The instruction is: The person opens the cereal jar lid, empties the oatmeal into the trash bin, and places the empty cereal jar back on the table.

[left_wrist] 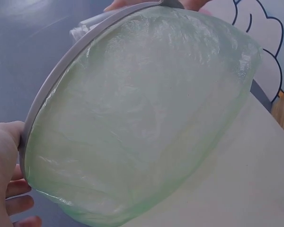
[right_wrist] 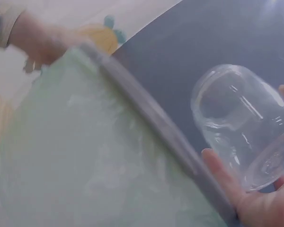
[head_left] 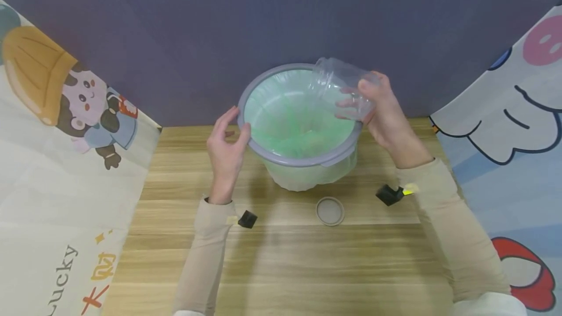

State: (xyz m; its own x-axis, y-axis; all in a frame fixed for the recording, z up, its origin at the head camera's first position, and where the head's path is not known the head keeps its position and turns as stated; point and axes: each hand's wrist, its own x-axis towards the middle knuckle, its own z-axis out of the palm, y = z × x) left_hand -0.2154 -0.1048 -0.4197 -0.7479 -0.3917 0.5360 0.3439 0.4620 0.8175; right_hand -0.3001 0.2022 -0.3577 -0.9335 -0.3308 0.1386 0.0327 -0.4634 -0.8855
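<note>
A trash can with a grey rim (head_left: 293, 161) stands on the wooden table, lined with a thin green plastic bag (head_left: 281, 135). My left hand (head_left: 227, 150) holds the rim at its left side, thumb at the edge and fingers along the outside. In my right hand (head_left: 382, 106) is a clear plastic jar (head_left: 335, 82), tipped on its side with its mouth toward the left, over the can's right rim. The right wrist view shows the see-through jar (right_wrist: 241, 123) without visible contents. A round greyish lid (head_left: 330, 211) lies on the table in front of the can.
A dark blue-grey panel (head_left: 197, 43) rises behind the can. Printed cartoon sheets flank the wooden table (head_left: 281, 257): a figure in a yellow hat (head_left: 39, 72) on the left, white and pink drawings on the right.
</note>
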